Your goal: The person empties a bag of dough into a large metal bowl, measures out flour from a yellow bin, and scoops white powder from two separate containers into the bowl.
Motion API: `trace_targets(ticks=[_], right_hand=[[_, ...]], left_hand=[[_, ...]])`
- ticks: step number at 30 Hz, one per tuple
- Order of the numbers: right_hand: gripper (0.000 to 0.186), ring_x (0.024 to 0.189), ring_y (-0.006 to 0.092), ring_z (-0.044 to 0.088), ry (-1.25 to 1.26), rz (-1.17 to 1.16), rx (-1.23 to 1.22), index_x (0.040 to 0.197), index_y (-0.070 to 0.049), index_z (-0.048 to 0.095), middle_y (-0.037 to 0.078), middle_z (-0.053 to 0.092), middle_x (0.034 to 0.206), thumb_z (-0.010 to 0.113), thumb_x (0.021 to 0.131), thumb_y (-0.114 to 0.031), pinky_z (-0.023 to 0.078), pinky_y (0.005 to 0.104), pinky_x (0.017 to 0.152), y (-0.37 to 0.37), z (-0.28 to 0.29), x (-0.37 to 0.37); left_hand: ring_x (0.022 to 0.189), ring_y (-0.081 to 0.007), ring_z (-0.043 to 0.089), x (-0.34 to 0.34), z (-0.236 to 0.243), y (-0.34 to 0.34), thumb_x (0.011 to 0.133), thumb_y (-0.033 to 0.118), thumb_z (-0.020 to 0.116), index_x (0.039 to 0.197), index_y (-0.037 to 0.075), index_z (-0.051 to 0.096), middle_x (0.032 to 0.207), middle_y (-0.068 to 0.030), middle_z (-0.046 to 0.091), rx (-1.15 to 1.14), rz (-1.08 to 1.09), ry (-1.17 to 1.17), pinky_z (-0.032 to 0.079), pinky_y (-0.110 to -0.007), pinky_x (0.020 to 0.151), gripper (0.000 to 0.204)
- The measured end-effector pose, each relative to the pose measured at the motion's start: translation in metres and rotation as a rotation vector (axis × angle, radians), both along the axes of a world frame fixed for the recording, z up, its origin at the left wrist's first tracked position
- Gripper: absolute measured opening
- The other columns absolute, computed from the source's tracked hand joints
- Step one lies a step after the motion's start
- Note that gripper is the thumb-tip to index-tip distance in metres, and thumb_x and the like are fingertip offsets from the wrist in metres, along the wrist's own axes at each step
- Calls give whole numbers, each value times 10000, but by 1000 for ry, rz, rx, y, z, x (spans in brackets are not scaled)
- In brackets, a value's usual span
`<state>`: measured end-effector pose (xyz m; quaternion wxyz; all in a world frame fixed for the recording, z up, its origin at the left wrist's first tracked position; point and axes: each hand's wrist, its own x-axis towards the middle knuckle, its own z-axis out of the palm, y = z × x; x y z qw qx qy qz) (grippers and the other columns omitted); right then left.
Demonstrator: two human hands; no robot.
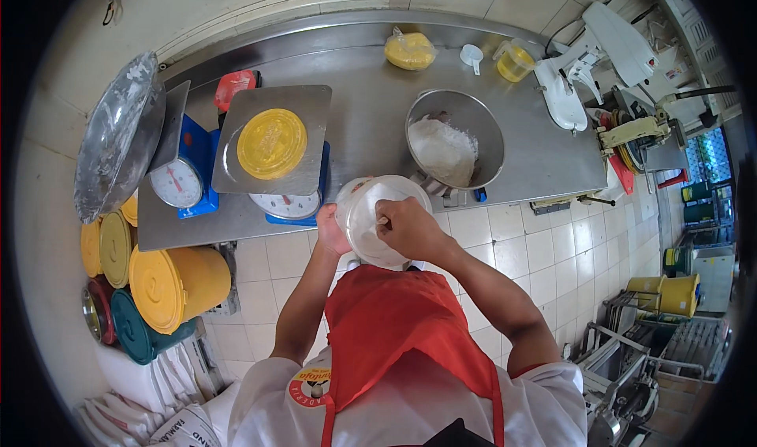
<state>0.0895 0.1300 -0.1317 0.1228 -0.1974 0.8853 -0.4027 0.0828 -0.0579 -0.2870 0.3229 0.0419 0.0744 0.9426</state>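
Close to my red apron, a translucent white plastic tub (352, 230) with white contents is held up at the table's front edge. My left hand (333, 230) grips its left side, with the fingers partly hidden behind the wall. Over the tub's mouth, my right hand (412, 230) is closed with curled fingers; whatever it holds is hidden. Just beyond, to the right, a steel mixing bowl (495, 151) with a handle stands on the steel table (367, 92). White powder (441, 151) lies heaped inside it.
A yellow round lid (272, 143) rests on the steel platform of a blue scale (285, 205). Another blue scale (177, 183) carries a large floury basin (118, 143). Behind stand a bagged yellow block (410, 51), a white scoop (471, 56), a jug of yellow liquid (515, 62) and a mixer (564, 92).
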Motion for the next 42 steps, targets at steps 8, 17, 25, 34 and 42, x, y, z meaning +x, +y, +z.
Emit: trace_targets(ticks=[8,17,25,34,42], right_hand=[[86,696,423,622,30,8,-33,782,32,576,243,622,713,608,770,-47,502,469,651,-6,8,1],[88,738,413,628,180,56,91,812,28,585,236,637,765,609,768,-44,500,483,697,-9,-2,-3],[137,725,409,625,21,259,189,866,5,618,218,652,803,603,772,-94,505,459,685,-9,-35,4],[290,842,260,674,-161,68,-385,1028,-5,689,158,704,957,656,745,-63,512,349,789,-11,-68,11],[295,828,145,660,-680,-180,-703,1040,27,687,75,702,962,649,748,27,519,281,769,-2,-58,15]], left_hand=[[1282,-346,479,7,17,-3,776,428,552,1424,86,399,1422,-155,471,-44,67,28,382,-489,1079,749],[1318,-335,441,9,16,-10,721,409,600,1495,73,263,1466,-161,409,-72,41,-53,356,-482,1096,909],[1293,-342,468,2,16,-13,796,460,554,1434,74,390,1433,-159,460,-120,31,-42,362,-502,1085,764],[1207,-311,549,5,5,-13,857,449,553,1356,20,474,1330,-151,558,-332,-10,-156,413,-462,1033,662],[1197,-310,554,5,21,-9,857,457,553,1370,40,457,1323,-146,558,-449,-47,-194,432,-482,1005,668]])
